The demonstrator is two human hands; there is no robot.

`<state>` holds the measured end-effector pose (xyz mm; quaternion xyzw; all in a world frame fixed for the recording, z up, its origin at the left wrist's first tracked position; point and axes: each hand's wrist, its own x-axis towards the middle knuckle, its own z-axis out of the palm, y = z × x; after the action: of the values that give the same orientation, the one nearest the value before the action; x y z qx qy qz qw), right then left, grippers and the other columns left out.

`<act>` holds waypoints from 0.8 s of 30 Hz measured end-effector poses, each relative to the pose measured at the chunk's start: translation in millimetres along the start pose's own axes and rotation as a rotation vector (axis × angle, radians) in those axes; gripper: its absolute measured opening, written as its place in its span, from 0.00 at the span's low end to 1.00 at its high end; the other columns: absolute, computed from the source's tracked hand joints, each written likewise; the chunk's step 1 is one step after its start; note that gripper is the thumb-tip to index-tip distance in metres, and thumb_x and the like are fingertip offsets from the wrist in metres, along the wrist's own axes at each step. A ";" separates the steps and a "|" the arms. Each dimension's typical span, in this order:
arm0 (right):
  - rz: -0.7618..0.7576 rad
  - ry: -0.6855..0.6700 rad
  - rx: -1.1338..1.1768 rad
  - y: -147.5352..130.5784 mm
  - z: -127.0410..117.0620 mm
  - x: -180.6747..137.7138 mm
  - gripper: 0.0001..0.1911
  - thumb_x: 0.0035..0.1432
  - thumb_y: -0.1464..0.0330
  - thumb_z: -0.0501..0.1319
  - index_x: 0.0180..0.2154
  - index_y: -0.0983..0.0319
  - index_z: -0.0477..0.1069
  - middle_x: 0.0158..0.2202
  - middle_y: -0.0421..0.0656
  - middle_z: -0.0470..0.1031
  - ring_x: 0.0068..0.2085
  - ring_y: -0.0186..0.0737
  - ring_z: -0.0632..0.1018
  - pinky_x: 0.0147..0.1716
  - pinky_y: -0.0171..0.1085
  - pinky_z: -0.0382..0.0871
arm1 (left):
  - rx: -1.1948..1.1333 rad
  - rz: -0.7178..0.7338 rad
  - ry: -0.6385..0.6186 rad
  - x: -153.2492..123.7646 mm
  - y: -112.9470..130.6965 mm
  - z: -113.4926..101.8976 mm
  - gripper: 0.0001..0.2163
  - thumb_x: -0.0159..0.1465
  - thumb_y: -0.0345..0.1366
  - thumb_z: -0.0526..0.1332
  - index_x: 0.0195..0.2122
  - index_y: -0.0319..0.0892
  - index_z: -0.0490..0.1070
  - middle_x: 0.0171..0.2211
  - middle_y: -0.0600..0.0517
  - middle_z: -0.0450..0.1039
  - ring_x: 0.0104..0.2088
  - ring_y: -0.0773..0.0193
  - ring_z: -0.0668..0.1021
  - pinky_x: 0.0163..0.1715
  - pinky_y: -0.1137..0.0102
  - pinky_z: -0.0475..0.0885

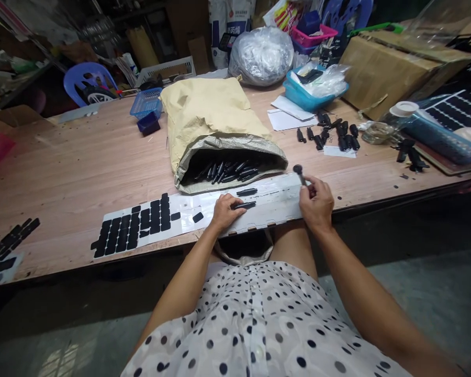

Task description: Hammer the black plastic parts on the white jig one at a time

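Observation:
My left hand [223, 213] is pinching a slender black tube-like part [246, 205] against a white board [277, 207] at the table's front edge. A similar black piece [246, 192] lies just beyond it on the board. Near the board's right end, my right hand [317, 203] is closed around the shaft of a small tool with a round dark head [298, 169], held upright with the head on top. Behind the board, a yellow paper sack [215, 104] lies with its mouth toward me, and several slender black parts [223, 172] show inside.
Sheets of black rounded pads [120, 230] lie left of the board, with one loose pad [198, 217]. Blue baskets [146, 102] stand behind. To the right are short black fittings [343, 136], a clear jar [380, 131] and a cardboard box [384, 73]. An open bag [245, 254] is below the edge.

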<state>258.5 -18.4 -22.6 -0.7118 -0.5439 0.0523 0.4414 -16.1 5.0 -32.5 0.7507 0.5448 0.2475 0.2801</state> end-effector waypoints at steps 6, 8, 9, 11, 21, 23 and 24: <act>-0.119 -0.331 0.321 -60.7 4.4 -63.2 0.15 0.65 0.64 0.58 0.48 0.55 0.80 0.38 0.43 0.78 0.37 0.42 0.76 0.41 0.41 0.73 | -0.040 0.011 -0.015 -1.1 0.7 -3.4 0.06 0.58 0.34 0.73 0.38 0.48 0.83 0.35 0.52 0.76 0.43 0.55 0.75 0.49 0.59 0.72; -0.139 -0.389 0.318 -67.6 8.4 -71.7 0.16 0.65 0.65 0.58 0.49 0.54 0.81 0.36 0.42 0.78 0.36 0.42 0.76 0.41 0.41 0.74 | -0.051 0.000 -0.025 -0.5 2.0 -3.3 0.06 0.58 0.33 0.73 0.37 0.48 0.83 0.34 0.52 0.75 0.43 0.56 0.74 0.50 0.59 0.72; -0.148 -0.402 0.307 -69.2 10.2 -73.8 0.16 0.65 0.66 0.58 0.50 0.54 0.81 0.36 0.42 0.78 0.36 0.42 0.76 0.40 0.40 0.74 | -0.056 -0.005 -0.033 0.0 2.7 -3.0 0.06 0.58 0.33 0.72 0.37 0.48 0.83 0.33 0.53 0.74 0.42 0.56 0.74 0.50 0.59 0.71; -0.179 -0.396 0.277 -70.4 13.4 -75.8 0.17 0.66 0.67 0.57 0.51 0.54 0.81 0.36 0.43 0.78 0.37 0.42 0.77 0.41 0.40 0.74 | -0.065 -0.011 -0.046 1.0 4.0 -2.5 0.04 0.58 0.33 0.72 0.35 0.48 0.83 0.32 0.53 0.73 0.42 0.56 0.74 0.50 0.60 0.71; -0.202 -0.382 0.102 -71.2 13.0 -73.9 0.18 0.67 0.68 0.56 0.52 0.53 0.81 0.38 0.44 0.79 0.40 0.43 0.79 0.40 0.39 0.74 | -0.048 -0.038 -0.049 3.8 6.5 -0.5 0.04 0.57 0.32 0.71 0.34 0.48 0.83 0.33 0.53 0.74 0.43 0.55 0.75 0.51 0.59 0.72; -0.201 -0.353 0.112 -71.5 9.2 -72.5 0.19 0.68 0.67 0.55 0.53 0.53 0.81 0.39 0.44 0.80 0.42 0.43 0.79 0.43 0.39 0.74 | -0.047 -0.035 -0.035 3.9 5.5 0.2 0.06 0.57 0.32 0.71 0.35 0.49 0.83 0.33 0.52 0.75 0.43 0.54 0.75 0.51 0.58 0.72; -0.196 -0.352 0.110 -71.4 8.0 -72.7 0.19 0.68 0.66 0.55 0.53 0.53 0.81 0.39 0.44 0.80 0.42 0.43 0.79 0.43 0.39 0.74 | -0.048 -0.033 -0.031 4.1 5.1 0.4 0.06 0.56 0.32 0.71 0.34 0.49 0.83 0.33 0.52 0.76 0.43 0.54 0.75 0.51 0.57 0.73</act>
<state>172.8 -72.2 -8.0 -0.6104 -0.6754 0.1622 0.3807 -11.2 7.5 -29.0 0.7383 0.5468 0.2439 0.3104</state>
